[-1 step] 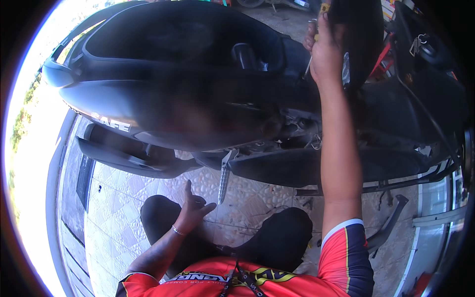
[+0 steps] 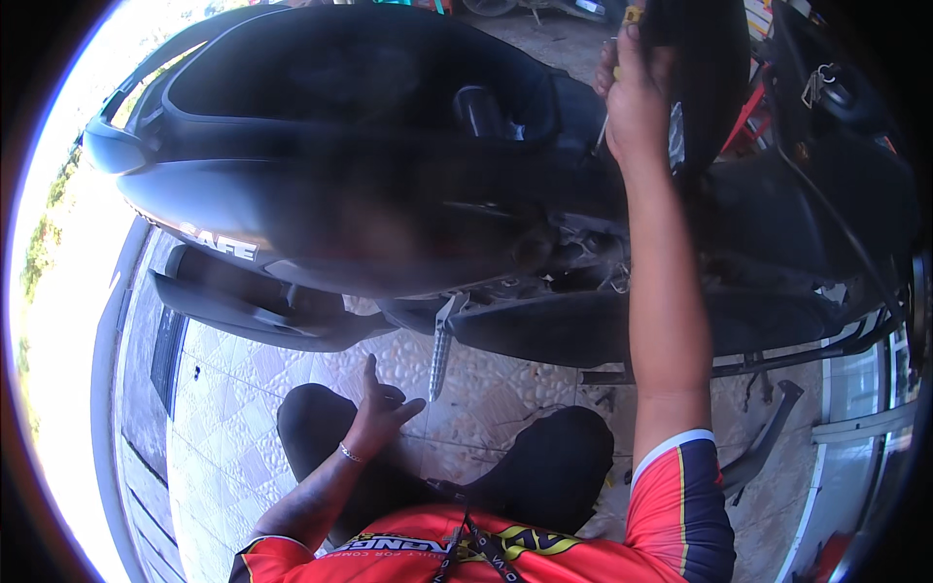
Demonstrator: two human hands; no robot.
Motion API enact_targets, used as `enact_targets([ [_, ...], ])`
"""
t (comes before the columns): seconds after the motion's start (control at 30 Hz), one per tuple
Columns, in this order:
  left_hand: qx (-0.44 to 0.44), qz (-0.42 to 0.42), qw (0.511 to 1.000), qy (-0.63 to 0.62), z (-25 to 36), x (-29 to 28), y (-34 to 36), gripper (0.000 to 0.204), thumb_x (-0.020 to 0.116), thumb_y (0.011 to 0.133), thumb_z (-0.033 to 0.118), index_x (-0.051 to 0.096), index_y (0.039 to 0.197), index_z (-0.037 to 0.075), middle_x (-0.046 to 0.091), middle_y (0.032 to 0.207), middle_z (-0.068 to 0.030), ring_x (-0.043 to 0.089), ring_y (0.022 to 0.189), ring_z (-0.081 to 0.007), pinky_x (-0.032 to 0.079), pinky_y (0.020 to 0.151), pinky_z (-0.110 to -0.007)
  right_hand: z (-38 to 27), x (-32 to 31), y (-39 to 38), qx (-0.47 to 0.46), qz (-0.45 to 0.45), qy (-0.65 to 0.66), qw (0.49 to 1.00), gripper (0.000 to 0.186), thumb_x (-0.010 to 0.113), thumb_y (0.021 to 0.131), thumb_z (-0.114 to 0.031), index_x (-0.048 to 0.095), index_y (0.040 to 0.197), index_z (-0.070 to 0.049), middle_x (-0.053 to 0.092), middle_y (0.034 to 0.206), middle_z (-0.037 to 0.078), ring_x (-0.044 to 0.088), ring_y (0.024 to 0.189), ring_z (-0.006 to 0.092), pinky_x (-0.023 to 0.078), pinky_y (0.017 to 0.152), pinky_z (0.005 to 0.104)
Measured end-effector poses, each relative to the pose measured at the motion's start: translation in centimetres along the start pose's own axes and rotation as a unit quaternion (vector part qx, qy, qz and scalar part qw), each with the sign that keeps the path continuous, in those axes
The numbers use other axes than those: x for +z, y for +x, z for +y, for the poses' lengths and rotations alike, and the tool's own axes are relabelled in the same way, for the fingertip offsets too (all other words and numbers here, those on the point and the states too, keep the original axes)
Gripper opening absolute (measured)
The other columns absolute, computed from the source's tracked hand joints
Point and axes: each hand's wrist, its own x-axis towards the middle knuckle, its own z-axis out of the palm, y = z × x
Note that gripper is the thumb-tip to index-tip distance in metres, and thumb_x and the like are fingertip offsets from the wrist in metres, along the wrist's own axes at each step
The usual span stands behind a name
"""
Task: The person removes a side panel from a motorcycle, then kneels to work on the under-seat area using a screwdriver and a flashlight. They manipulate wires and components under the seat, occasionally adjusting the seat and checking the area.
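Note:
A black motor scooter (image 2: 321, 223) stretches across the view in front of me. My right hand (image 2: 637, 102) reaches over it, fingers wrapped round a screwdriver (image 2: 633, 17) with a yellow handle. The screwdriver's thin shaft slants down beside the hand toward the dark bodywork in front of the seat; its tip is hard to make out. Below the scooter, my left hand (image 2: 377, 406) hovers by my left knee, holding nothing, with its index finger and thumb spread. The silver footpeg (image 2: 440, 361) juts out just to the right of that hand.
Exposed frame parts (image 2: 593, 248) show low on the scooter's side. Keys (image 2: 819, 85) hang near the handlebar at the upper right. A loose dark curved part (image 2: 768, 437) lies on the tiled floor (image 2: 243, 398), close to a white frame at the right.
My right hand and the screwdriver have shifted very slightly to the left. My left hand and the scooter look the same.

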Motion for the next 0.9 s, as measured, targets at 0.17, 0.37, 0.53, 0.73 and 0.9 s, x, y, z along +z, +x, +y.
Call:
enact_targets([
  [0.17,0.0,-0.008,1.0,-0.017,-0.2,-0.2,0.1,0.125,0.085,0.078,0.02,-0.013,0.152,-0.002,0.062,0.088,-0.0107,0.061,0.08,-0.0169,0.053,0.077,-0.032,0.5,1.9,-0.3,-0.089,0.153,-0.208,0.962,0.041,0.062,0.096,-0.02,0.053,0.131,-0.001,0.07,0.096,0.01,0.068,0.076,0.0249,0.053,0.069,0.0396],
  [0.37,-0.003,-0.024,1.0,-0.011,0.1,-0.9,0.8,0.126,0.086,0.077,0.024,-0.011,0.153,-0.002,0.061,0.091,-0.0111,0.061,0.083,-0.0177,0.053,0.079,-0.032,-0.9,2.5,0.8,-0.215,0.075,-0.401,0.887,0.027,0.06,0.094,-0.014,0.055,0.118,-0.001,0.062,0.109,0.017,0.064,0.093,0.0275,0.048,0.085,0.038],
  [0.53,-0.009,-0.054,0.998,-0.006,0.1,-1.5,0.4,0.124,0.086,0.077,0.027,-0.008,0.153,-0.002,0.061,0.096,-0.0125,0.061,0.087,-0.0187,0.053,0.081,-0.033,-1.3,2.9,0.9,-0.258,0.093,-0.481,0.832,0.03,0.057,0.094,-0.012,0.053,0.121,0.001,0.06,0.116,0.024,0.06,0.105,0.039,0.045,0.094,0.0429],
  [0.73,0.011,-0.071,0.997,-0.003,0.0,-1.9,-0.2,0.124,0.086,0.077,0.027,-0.007,0.153,-0.002,0.061,0.096,-0.0129,0.062,0.087,-0.0192,0.053,0.082,-0.032,-1.3,3.9,0.2,-0.314,0.136,-0.574,0.744,0.034,0.059,0.094,-0.017,0.051,0.122,0.002,0.061,0.114,0.027,0.06,0.106,0.0433,0.046,0.092,0.0453],
  [0.9,0.013,-0.086,0.996,-0.007,0.0,-2.1,-0.6,0.123,0.085,0.077,0.027,-0.007,0.153,-0.001,0.061,0.096,-0.0133,0.063,0.085,-0.0194,0.053,0.082,-0.032,-2.5,2.8,0.4,-0.235,0.123,-0.682,0.682,0.037,0.058,0.096,-0.026,0.051,0.123,-0.002,0.065,0.108,0.026,0.064,0.101,0.0431,0.049,0.087,0.047],
])
